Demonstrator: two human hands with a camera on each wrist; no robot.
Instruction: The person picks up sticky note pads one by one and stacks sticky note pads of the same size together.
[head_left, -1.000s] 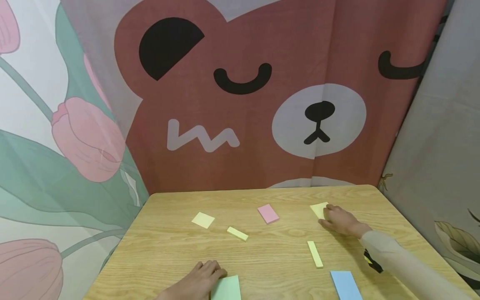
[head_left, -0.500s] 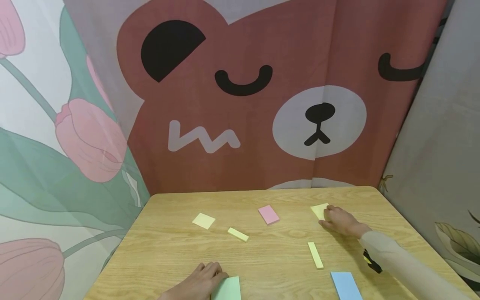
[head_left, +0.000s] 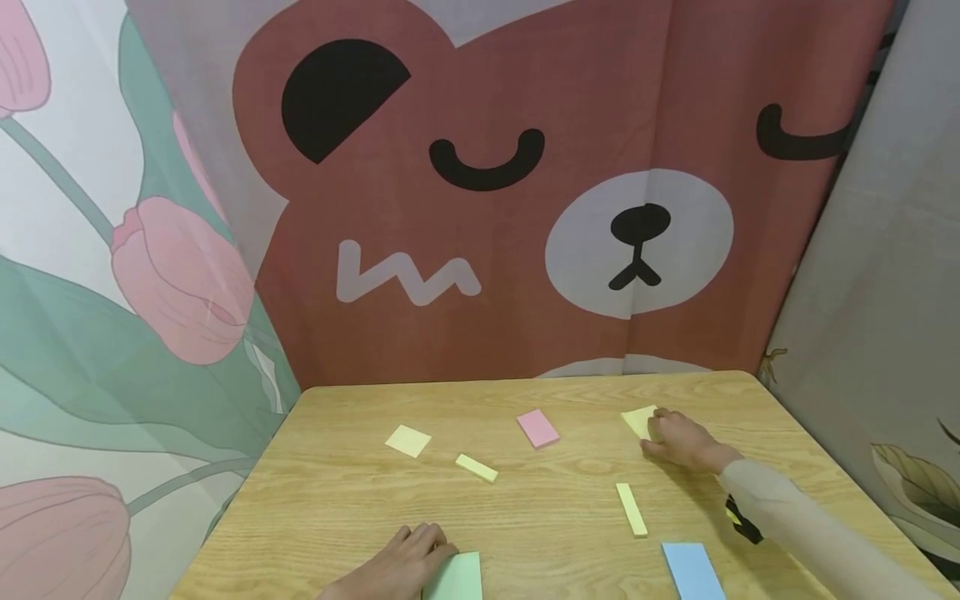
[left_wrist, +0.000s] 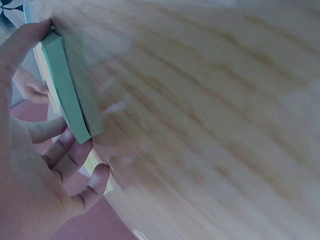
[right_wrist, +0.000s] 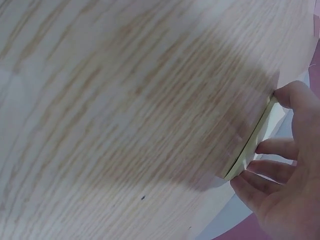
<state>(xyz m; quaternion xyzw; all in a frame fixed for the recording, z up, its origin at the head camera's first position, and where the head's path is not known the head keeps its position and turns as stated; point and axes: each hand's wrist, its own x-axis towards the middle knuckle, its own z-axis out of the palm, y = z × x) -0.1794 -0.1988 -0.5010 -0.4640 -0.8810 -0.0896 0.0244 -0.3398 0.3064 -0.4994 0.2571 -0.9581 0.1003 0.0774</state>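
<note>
At the front of the table, my left hand (head_left: pixel 397 567) grips a green sticky note pad (head_left: pixel 457 577) lying on the wood. In the left wrist view, the thumb sits at one end of the green pad (left_wrist: pixel 67 92) and fingers touch its other end. My right hand (head_left: pixel 681 440) reaches to the back right and holds a pale yellow sticky note pad (head_left: pixel 636 420), partly covered by the fingers. The right wrist view shows this yellow pad (right_wrist: pixel 252 140) low against the table, between the thumb and several fingertips.
On the wooden table (head_left: pixel 555 517) lie a pink pad (head_left: pixel 537 428), a square yellow pad (head_left: pixel 408 442), a narrow yellow strip pad (head_left: pixel 476 468), a second narrow strip pad (head_left: pixel 632 509) and a blue pad (head_left: pixel 692 568). A bear-print curtain (head_left: pixel 510 333) hangs behind the table.
</note>
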